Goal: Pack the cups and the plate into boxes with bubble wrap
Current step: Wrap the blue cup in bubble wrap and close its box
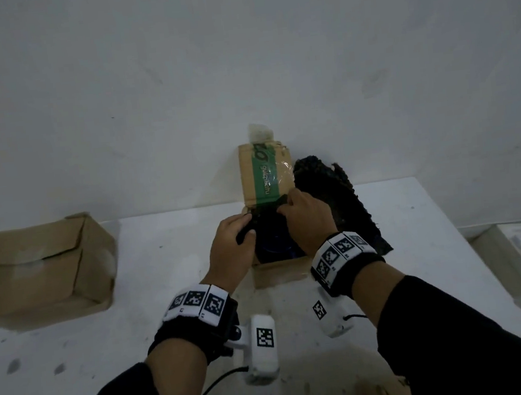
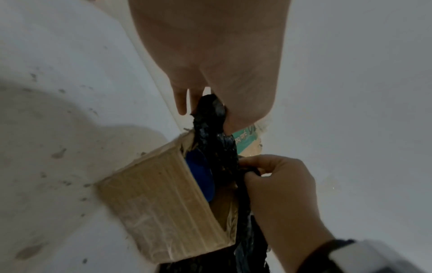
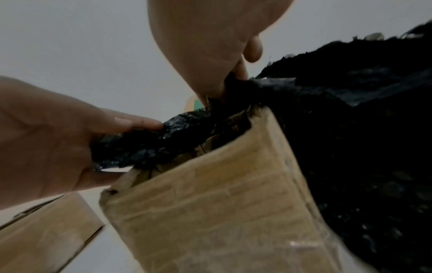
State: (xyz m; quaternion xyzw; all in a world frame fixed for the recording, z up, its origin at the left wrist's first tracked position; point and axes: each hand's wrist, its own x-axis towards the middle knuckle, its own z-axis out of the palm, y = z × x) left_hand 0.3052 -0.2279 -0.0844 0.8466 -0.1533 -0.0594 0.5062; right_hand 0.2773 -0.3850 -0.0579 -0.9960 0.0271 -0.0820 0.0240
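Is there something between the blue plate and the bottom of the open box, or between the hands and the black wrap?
Nothing visible blocks it. The blue plate already sits inside the open box, with black wrap over it. The left hand and the right hand both grip the wrap directly. The box bottom is hidden.

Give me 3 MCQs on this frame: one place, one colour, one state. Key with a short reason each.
1. Where does the closed box sit relative to the open box?
A. To its left
B. On top of it
C. Inside it

2. What colour is the bubble wrap?
A. Pink
B. Black
C. Clear

3. What is the left hand doing?
A. Resting flat on the table
B. Lifting the closed box
C. Holding bubble wrap over the open box

Key: 1 A, it stands apart at the table's left side; 2 B, the sheet is black in all views; 3 C, its fingers curl round the wrap, as do the right hand's.
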